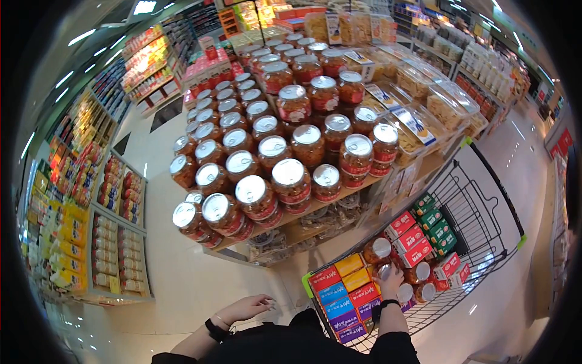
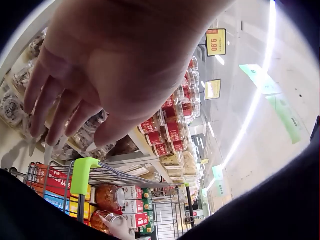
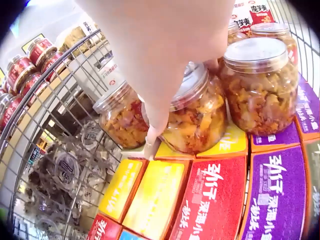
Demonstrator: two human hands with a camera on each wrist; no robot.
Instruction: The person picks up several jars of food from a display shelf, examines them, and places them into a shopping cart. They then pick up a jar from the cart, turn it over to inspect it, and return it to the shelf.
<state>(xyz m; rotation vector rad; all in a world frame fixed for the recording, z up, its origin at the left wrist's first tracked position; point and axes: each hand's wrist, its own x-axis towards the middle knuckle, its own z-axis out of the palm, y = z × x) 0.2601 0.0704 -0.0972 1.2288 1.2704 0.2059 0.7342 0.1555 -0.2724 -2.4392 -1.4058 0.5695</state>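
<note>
My right hand (image 1: 391, 284) reaches down into the shopping cart (image 1: 522, 241). Its fingers and thumb grip a glass jar of orange-brown pickles (image 3: 197, 125) around the silver lid. That jar is upright on a layer of snack boxes (image 3: 212, 195) coloured yellow, red, blue and purple. Similar pickle jars stand on both sides, one at the left (image 3: 122, 117) and a larger-looking one (image 3: 261, 95) at the right. The palm hides part of the held jar's lid. My left hand (image 1: 247, 307) hovers outside the cart with loosely extended fingers, holding nothing, near the cart's green corner (image 2: 84, 175).
Stacked jars with silver lids (image 1: 290, 173) fill a wooden display ahead, beside clear tubs of snacks (image 1: 415, 127). Red-and-white boxes (image 1: 412, 242) and green boxes (image 1: 438, 227) lie deeper in the cart. Low shelves (image 1: 118, 255) line the aisle at left. Bagged goods (image 3: 65, 175) sit beneath the display.
</note>
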